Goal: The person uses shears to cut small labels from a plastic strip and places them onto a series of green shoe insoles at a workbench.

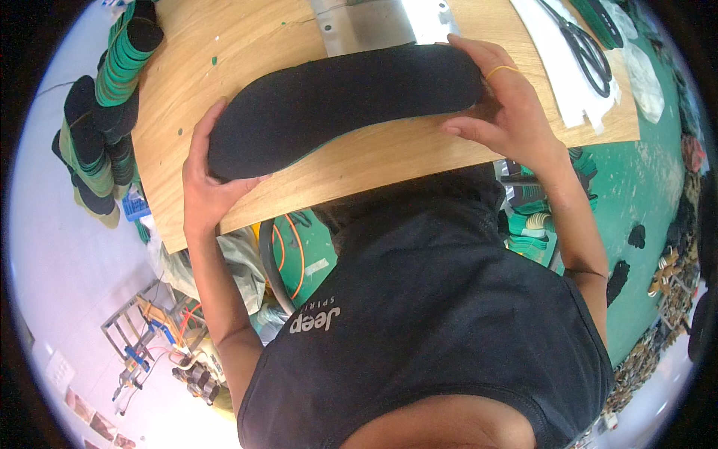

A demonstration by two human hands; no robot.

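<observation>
Left hand (206,193): clamped on black insole (344,105), left end, above worktop (404,144) near its front edge. Right hand (516,101): spread round right end; cannot tell if gripping. Probable hazard: slack right hold, insole tipping.

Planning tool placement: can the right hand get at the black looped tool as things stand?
Probably yes: nothing visible lies between the right hand and the black looped tool on the white sheet, though that hand would likely need to leave the black insole.

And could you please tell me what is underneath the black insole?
The wooden table shows around the black insole, with a metal plate showing past its far edge; whatever lies directly beneath is covered.
</observation>
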